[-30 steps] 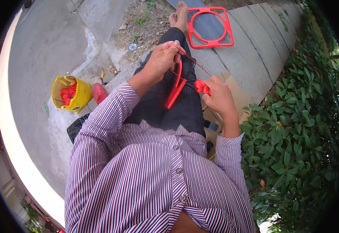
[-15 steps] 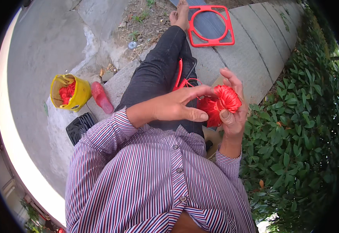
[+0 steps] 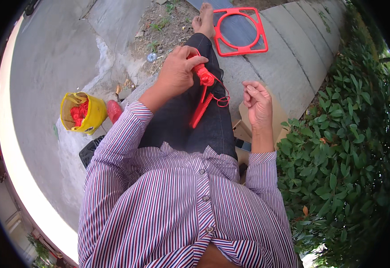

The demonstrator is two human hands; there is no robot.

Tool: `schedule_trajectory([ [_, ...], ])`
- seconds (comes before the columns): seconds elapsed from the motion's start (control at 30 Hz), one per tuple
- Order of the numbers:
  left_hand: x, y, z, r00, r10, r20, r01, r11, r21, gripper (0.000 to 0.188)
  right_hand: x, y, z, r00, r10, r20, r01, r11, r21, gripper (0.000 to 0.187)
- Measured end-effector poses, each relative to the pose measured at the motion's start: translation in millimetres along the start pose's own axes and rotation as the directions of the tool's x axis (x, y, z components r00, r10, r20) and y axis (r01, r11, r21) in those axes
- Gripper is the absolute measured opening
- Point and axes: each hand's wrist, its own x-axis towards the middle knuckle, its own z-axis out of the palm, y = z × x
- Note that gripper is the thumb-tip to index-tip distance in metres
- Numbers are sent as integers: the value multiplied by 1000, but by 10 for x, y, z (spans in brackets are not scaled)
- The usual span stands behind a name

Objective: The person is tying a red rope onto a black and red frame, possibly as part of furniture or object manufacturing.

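Note:
My left hand is closed on a bunched hank of shiny red cord, held over my dark trousers. A thin red strand runs down from the hank and loops over my thigh. Just below it, a long red toothed strip, like a comb, lies across my lap. To the right, my right hand is raised apart from the cord, its fingers curled and the tips pinched together. Whether a thin strand sits in that pinch is too small to tell.
A yellow bucket of red cord stands at the left, beside a red slipper and a black plastic item. A red square frame with a round opening lies ahead near my bare foot. Leafy bushes line the right.
The hank has moved from my right hand into my left, which carried it forward and left over my leg. My right hand has let go of it, and its fingers have curled in.

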Motion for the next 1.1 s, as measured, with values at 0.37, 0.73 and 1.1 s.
schedule_trajectory([
  [0.37, 52, 104, 393, 927, -107, 358, -92, 864, 495, 26, 66, 471, 303, 994, -103, 24, 49, 248, -967, 35],
  [0.73, -213, 261, 363, 988, 22, -152, -1, 990, 139, 38, -128, 108, -38, 965, -250, -75, 60, 492, -868, 27],
  [1.1, -725, 236, 640, 790, -388, 475, 603, 633, -486, 35, -1229, -842, -440, 889, -415, 195, 372, 902, 221, 43],
])
